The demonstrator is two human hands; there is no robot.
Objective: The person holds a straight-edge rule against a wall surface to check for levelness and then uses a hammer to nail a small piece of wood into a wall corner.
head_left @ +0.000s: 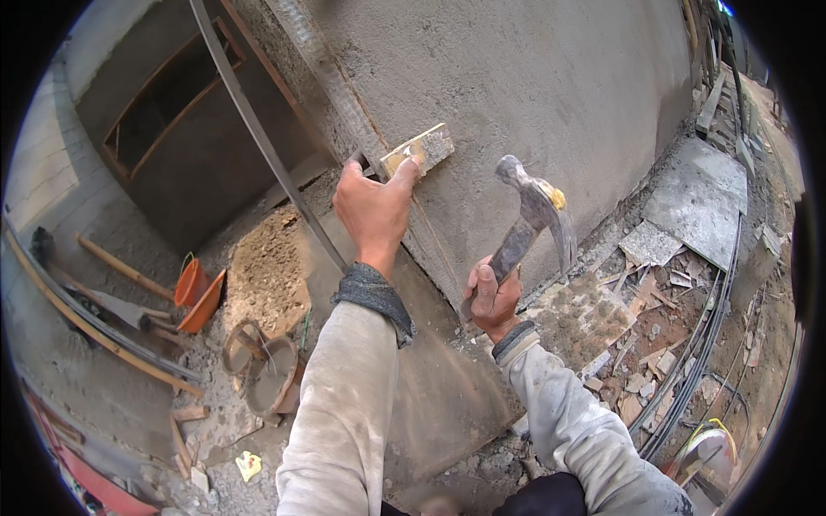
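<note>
My left hand (372,211) is closed on a small, mortar-stained wooden block (432,148), thumb on its face. The block rests against the corner of a grey rendered wall (533,77). Wrapped round the lower handle of a claw hammer (539,206) is my right hand (494,299). The hammer head points up, to the right of the block and apart from it. A long straight strip (267,142) slants past my left wrist; whether the hand touches it I cannot tell.
Orange containers (196,294) and mortar-caked buckets (274,374) stand at left beside a heap of sand (268,271). A board (447,396) lies below my hands. Broken tile and rubble (650,361), dark cables (701,344) and a grey slab (699,199) are at right.
</note>
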